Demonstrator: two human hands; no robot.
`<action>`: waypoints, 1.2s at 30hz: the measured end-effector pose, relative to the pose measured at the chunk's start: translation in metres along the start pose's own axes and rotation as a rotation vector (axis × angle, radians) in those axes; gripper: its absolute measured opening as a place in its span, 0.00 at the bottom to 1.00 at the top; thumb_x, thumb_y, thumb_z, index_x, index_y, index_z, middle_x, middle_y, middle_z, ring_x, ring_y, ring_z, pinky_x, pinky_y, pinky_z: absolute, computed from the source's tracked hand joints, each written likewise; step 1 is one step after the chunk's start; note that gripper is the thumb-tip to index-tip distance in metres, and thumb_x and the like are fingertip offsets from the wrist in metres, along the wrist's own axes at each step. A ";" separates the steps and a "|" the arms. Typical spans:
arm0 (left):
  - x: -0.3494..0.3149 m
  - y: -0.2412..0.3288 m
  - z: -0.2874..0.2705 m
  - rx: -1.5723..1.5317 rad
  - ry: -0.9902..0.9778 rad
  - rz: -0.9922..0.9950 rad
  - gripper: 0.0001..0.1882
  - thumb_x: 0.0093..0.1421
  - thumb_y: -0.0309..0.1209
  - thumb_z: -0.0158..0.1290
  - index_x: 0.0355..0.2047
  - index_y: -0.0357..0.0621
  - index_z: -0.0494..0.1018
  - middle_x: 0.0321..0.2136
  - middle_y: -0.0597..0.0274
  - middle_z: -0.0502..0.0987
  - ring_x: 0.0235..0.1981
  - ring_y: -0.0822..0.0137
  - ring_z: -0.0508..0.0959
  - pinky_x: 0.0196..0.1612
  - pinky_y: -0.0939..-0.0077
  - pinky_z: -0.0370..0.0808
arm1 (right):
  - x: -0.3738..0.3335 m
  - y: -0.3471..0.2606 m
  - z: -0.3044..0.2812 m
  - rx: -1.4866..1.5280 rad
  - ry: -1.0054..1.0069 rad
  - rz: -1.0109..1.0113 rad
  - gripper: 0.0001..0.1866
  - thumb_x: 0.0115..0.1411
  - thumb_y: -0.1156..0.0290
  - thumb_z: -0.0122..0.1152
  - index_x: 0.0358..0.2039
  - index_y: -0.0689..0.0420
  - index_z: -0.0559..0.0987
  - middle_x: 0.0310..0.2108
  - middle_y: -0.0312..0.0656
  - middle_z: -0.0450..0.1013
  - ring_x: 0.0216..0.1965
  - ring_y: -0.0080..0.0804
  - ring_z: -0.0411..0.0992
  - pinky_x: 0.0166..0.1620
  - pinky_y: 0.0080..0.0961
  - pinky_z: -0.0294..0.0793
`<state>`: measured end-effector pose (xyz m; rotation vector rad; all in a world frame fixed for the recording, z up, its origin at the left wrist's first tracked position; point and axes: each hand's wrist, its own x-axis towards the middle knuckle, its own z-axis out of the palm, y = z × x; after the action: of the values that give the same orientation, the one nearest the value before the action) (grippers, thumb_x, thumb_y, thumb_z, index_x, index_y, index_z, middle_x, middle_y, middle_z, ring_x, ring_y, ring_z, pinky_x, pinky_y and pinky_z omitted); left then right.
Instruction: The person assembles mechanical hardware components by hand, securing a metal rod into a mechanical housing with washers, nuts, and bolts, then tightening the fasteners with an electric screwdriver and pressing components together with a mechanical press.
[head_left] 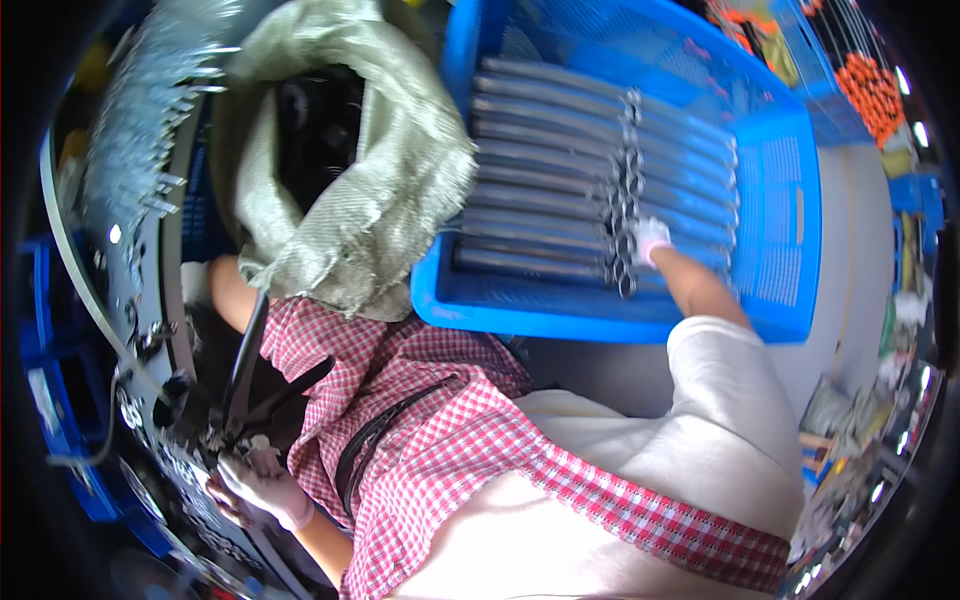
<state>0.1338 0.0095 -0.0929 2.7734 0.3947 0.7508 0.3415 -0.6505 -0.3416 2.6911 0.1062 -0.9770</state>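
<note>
My right hand (pixel 652 238), in a pale glove, reaches into a big blue plastic crate (pixel 620 326). Its fingers look curled over the ring end of a metal rod, though they are small and blurred. Rows of slim grey metal rods (pixel 540 155) with ring ends lie side by side in the crate. At the dark workbench on the left, my gloved left hand (pixel 262 490) is closed round something dark that I cannot make out. Just above it, a tool with long dark handles (pixel 248 350) stands near the bench edge, its working part partly hidden.
A pale green woven sack (pixel 410 190) stands open between bench and crate, dark inside. Many small metal parts (pixel 150 120) are heaped on the bench. Blue bins (pixel 65 400) stand beyond it at far left. Orange-tipped pieces (pixel 868 95) fill another container at upper right.
</note>
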 end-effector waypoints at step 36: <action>-0.042 0.037 -0.040 -0.886 0.042 -0.281 0.09 0.52 0.23 0.50 0.33 0.33 0.74 0.21 0.59 0.79 0.19 0.71 0.77 0.25 0.79 0.73 | -0.120 -0.076 -0.623 2.386 1.275 -1.119 0.26 0.55 0.41 0.47 0.36 0.54 0.71 0.32 0.48 0.73 0.37 0.46 0.73 0.46 0.47 0.74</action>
<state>0.0856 -0.0320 -0.0676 1.8352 0.3366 0.6882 0.6218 -0.3994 0.1744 -0.7153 -0.2987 -0.5924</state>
